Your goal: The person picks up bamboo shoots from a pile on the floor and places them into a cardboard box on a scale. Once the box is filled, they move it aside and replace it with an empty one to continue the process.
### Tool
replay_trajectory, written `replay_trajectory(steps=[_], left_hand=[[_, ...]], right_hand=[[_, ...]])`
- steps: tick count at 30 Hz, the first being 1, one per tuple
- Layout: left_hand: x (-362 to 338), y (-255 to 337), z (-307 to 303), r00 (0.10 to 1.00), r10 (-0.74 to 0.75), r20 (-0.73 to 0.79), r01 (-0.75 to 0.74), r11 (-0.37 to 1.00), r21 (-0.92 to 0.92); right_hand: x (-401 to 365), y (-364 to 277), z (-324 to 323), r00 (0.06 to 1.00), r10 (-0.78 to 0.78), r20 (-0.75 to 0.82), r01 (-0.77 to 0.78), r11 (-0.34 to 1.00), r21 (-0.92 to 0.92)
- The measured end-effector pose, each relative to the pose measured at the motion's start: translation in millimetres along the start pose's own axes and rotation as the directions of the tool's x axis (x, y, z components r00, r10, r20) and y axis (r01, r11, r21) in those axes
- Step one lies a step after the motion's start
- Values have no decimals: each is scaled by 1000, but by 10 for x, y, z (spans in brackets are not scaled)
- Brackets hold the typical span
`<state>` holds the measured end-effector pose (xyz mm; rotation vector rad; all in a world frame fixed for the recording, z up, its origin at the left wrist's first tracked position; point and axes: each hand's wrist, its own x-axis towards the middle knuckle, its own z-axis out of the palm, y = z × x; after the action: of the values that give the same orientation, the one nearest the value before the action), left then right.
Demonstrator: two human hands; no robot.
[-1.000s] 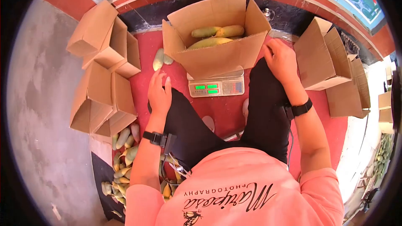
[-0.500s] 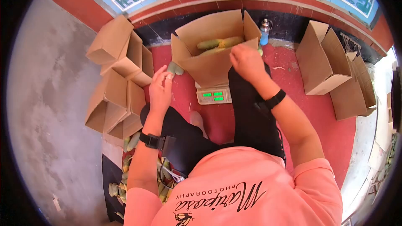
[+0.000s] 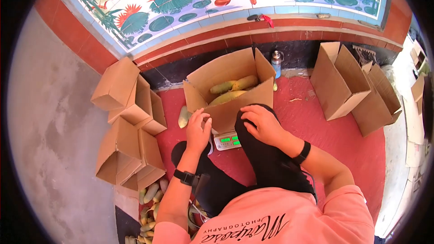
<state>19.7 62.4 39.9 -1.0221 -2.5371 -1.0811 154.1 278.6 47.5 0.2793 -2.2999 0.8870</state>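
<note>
Change: left hand (image 3: 198, 131) has left the loose mango (image 3: 183, 116) for the front of the box (image 3: 235, 105); right hand (image 3: 263, 124) has dropped from the rim.
Left hand: fingers together, laid flat on the front wall, holding nothing.
Right hand: fingers loosely curled, empty, at the wall's lower edge.
Box: one, flaps up, on one scale (image 3: 227, 141).
Contents: three mangoes (image 3: 228, 97) visible.
Loose mango: one, on the floor just left of the box.
Right side: two empty boxes (image 3: 337, 79).

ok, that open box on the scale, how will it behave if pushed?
Probably slides or tips: the box perches on a smaller scale. Walls likely flex, being thin cardboard with loose flaps. Fruits inside may roll.
</note>
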Motion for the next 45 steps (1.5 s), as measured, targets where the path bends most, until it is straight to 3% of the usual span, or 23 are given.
replay_trajectory(steps=[2, 4, 7, 10, 13, 15, 17, 20, 22, 24, 26, 27, 29, 30, 32, 33, 34, 36, 40, 41, 45], left_hand=[[84, 0, 36, 997, 71, -2, -71, 996, 62], [169, -69, 83, 997, 82, 16, -82, 995, 52], [237, -141, 165, 991, 132, 8, -131, 978, 163], [272, -220, 241, 994, 46, 96, -72, 957, 281], [275, -255, 239, 993, -8, 114, -27, 954, 300], [286, -304, 238, 992, -43, 115, 6, 951, 310], [301, -332, 225, 991, -63, 115, 26, 952, 304], [314, -337, 249, 989, -83, 124, 41, 950, 310], [321, -313, 265, 989, -81, 127, 27, 924, 381], [334, -306, 263, 992, -62, 113, 14, 925, 380], [394, -265, 268, 994, -41, 105, -2, 926, 377], [421, -237, 252, 987, -92, 132, 32, 918, 394], [471, -204, 268, 976, -139, 169, 59, 910, 410], [487, -193, 283, 976, -119, 180, 29, 897, 440], [516, -222, 333, 975, -96, 201, -9, 883, 470], [522, -261, 351, 976, -70, 207, -36, 883, 468], [536, -295, 364, 976, -44, 215, -63, 883, 465], [555, -322, 377, 965, -58, 256, -71, 880, 469], [567, -325, 393, 952, -67, 300, -86, 879, 468], [566, -309, 394, 968, 19, 250, -135, 880, 456], [484, -264, 384, 951, 4, 309, -155, 872, 465]], right_hand=[[130, -4, -76, 1000, 7, 24, -7, 1000, 10], [271, 66, -154, 993, 110, 51, -110, 994, 1], [666, 209, -322, 998, 58, 15, -57, 998, -41], [1182, 333, -462, 1000, 13, -4, -13, 993, -113], [1706, 476, -472, 1000, 0, -21, -1, 998, -58], [2067, 628, -387, 992, 122, 33, -122, 992, 6], [2446, 779, -240, 997, 55, -57, -54, 999, 8], [2872, 1014, 104, 986, 128, -107, -119, 989, 85], [2949, 1287, 462, 964, 61, -259, -58, 998, 22], [2797, 1580, 882, 970, 219, -103, -232, 963, -137], [2563, 1713, 1056, 990, 136, -49, -144, 941, -305], [2518, 1797, 1100, 988, 143, -54, -153, 940, -305], [2446, 1949, 1132, 990, 66, 122, 18, 808, -589], [2417, 2029, 1146, 990, 78, 119, 7, 808, -589], [2390, 2164, 1173, 845, 400, 354, -119, 786, -606], [2408, 2235, 1180, 766, 453, 456, -100, 785, -611], [2414, 2271, 1206, 763, 460, 453, -110, 784, -611], [2374, 2333, 1267, 849, 358, 389, -24, 761, -648], [2358, 2312, 1239, 829, 386, 405, -30, 754, -657], [2327, 2304, 1232, 827, 397, 398, -44, 752, -658], [2150, 2208, 1199, 852, 329, 408, 4, 774, -633]])
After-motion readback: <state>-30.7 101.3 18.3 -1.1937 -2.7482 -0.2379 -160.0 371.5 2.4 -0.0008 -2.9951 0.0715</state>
